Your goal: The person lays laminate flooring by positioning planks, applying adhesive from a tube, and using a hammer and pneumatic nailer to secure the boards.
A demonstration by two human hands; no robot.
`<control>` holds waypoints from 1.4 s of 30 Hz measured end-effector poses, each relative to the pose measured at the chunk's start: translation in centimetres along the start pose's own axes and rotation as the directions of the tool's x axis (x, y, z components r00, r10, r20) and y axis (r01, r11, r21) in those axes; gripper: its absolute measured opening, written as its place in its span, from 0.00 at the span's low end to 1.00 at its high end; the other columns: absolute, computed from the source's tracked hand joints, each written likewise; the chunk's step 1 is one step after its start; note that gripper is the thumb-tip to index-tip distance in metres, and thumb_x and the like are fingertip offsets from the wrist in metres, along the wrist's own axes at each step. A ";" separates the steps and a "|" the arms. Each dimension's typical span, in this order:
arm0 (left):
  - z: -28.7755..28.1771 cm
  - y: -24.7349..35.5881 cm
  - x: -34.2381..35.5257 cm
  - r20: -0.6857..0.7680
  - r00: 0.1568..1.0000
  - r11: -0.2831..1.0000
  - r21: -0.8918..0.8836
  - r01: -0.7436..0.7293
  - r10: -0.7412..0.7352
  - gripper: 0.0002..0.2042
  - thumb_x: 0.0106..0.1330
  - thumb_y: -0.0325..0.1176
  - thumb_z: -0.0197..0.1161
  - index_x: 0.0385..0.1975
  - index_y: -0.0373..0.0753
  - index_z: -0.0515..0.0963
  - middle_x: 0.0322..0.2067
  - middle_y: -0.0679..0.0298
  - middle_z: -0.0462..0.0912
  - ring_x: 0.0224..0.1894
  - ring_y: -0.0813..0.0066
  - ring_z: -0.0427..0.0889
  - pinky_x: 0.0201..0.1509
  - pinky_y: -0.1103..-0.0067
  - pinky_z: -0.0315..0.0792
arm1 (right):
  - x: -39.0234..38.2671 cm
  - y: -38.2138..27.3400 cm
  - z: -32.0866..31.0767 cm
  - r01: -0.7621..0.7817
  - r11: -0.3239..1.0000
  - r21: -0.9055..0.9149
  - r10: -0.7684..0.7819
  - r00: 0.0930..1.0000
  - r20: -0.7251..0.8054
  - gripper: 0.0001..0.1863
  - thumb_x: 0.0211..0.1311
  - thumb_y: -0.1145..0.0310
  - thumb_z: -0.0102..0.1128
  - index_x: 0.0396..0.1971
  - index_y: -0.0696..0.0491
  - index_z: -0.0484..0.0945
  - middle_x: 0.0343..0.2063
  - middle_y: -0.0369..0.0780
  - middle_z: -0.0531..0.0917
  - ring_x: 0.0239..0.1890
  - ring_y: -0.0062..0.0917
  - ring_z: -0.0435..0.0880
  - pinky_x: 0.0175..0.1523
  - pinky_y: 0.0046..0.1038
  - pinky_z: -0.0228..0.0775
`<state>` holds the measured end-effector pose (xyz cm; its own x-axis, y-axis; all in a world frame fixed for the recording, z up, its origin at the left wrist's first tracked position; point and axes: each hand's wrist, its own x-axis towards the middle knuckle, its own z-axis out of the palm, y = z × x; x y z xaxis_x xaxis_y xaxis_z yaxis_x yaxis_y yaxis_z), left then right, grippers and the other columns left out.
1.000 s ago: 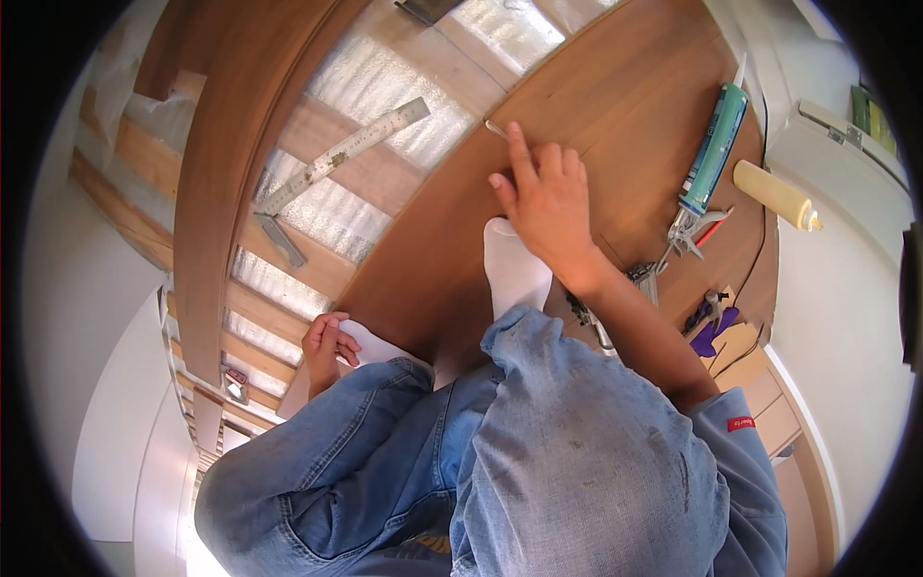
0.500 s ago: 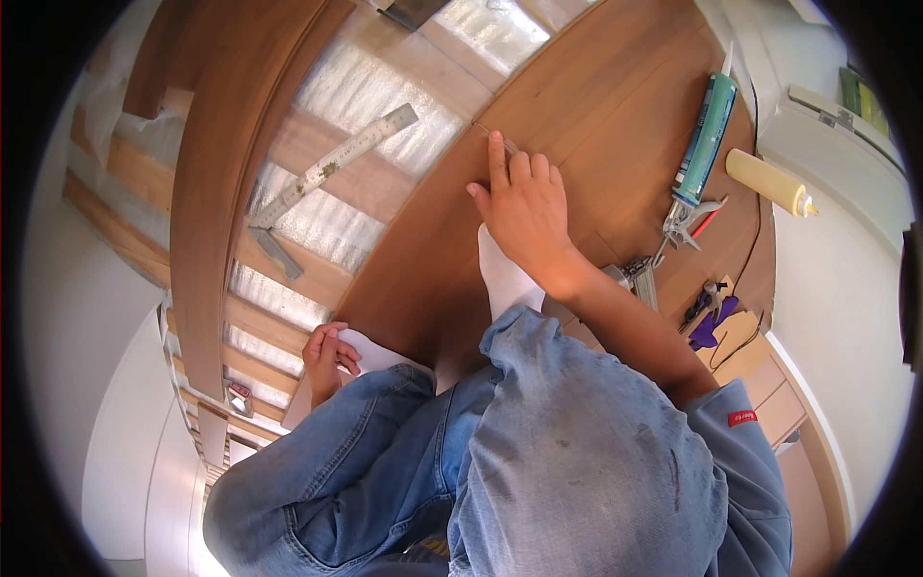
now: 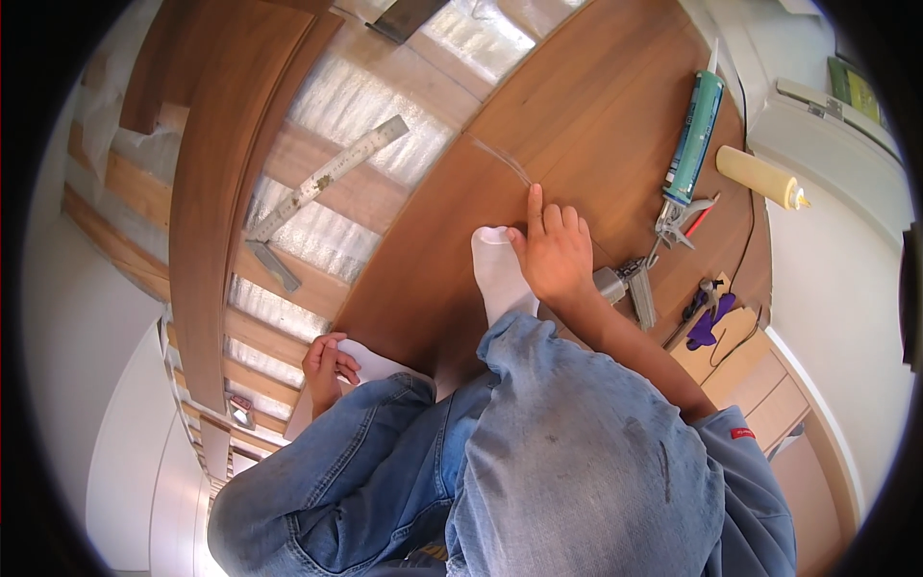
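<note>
My right hand (image 3: 556,250) is over the brown wood flooring (image 3: 423,226), palm down. Its index finger is stretched out and touches the boards, the other fingers bend slightly, and nothing is held. A thin whitish smear (image 3: 502,162) runs from near the flooring's left edge to that fingertip. My left hand (image 3: 329,367) hangs low at the left beside my white-socked foot (image 3: 375,363), fingers loosely curled and apart, with nothing visible in them. A metal carpenter's square (image 3: 332,178) lies on the uncovered joists, left of the flooring.
At the right lie a caulking gun with a teal cartridge (image 3: 694,139), a cream squeeze bottle (image 3: 758,177), a metal nail tool (image 3: 635,284) and a hammer by purple cloth (image 3: 710,322). Loose brown boards (image 3: 213,202) rest across wooden joists (image 3: 264,334) with silvery insulation between them.
My right hand has moved right and toward me, and the whitish smear now shows along the fingertip's path. My left hand has stayed put.
</note>
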<state>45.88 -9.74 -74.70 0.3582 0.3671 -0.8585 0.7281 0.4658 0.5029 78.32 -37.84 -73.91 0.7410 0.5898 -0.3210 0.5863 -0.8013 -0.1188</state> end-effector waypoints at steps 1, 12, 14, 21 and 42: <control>0.0 0.0 0.0 0.004 1.000 1.000 -0.009 0.002 -0.002 0.14 0.80 0.38 0.52 0.49 0.35 0.79 0.18 0.60 0.80 0.13 0.78 0.73 0.17 0.83 0.70 | 0.0 0.1 0.0 0.007 1.000 0.026 -0.006 1.000 -0.016 0.36 0.68 0.54 0.61 0.67 0.65 0.71 0.36 0.42 0.78 0.42 0.35 0.74 0.48 0.36 0.68; -0.1 -0.2 -0.1 -0.002 1.000 1.000 -0.004 0.018 -0.018 0.15 0.80 0.40 0.52 0.49 0.35 0.79 0.18 0.60 0.80 0.12 0.77 0.73 0.17 0.83 0.70 | 0.4 0.8 -0.8 0.055 0.983 0.177 -0.037 0.994 -0.103 0.26 0.70 0.60 0.58 0.59 0.64 0.77 0.35 0.43 0.78 0.39 0.37 0.75 0.45 0.39 0.70; -0.3 -0.5 -0.1 -0.007 1.000 0.999 0.036 -0.015 0.015 0.15 0.80 0.41 0.52 0.49 0.36 0.79 0.18 0.61 0.79 0.13 0.78 0.73 0.17 0.83 0.69 | 0.6 1.0 -1.2 0.021 0.974 0.226 0.018 0.986 -0.167 0.24 0.70 0.60 0.59 0.57 0.62 0.79 0.34 0.43 0.79 0.39 0.38 0.76 0.46 0.39 0.71; -0.6 -1.0 0.4 -0.041 0.999 0.995 0.100 -0.026 0.030 0.16 0.80 0.41 0.51 0.49 0.36 0.79 0.18 0.61 0.79 0.15 0.78 0.75 0.17 0.82 0.71 | -3.8 5.5 -2.8 0.033 0.910 0.413 0.037 0.986 -0.161 0.17 0.66 0.65 0.62 0.51 0.57 0.81 0.32 0.42 0.80 0.39 0.40 0.79 0.47 0.40 0.73; -0.9 -0.4 0.3 -0.005 1.000 0.993 0.118 0.018 -0.017 0.17 0.78 0.45 0.55 0.50 0.36 0.79 0.19 0.62 0.80 0.17 0.77 0.76 0.18 0.82 0.72 | -14.6 19.9 -1.8 -0.364 0.846 0.390 0.476 0.846 -0.242 0.18 0.71 0.71 0.57 0.59 0.55 0.79 0.41 0.46 0.80 0.44 0.41 0.80 0.51 0.38 0.74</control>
<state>45.23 -9.07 -75.08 0.3429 0.3628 -0.8665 0.7983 0.3737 0.4723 79.75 -62.19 -69.91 0.9848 0.1418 -0.1005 0.0984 -0.9314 -0.3504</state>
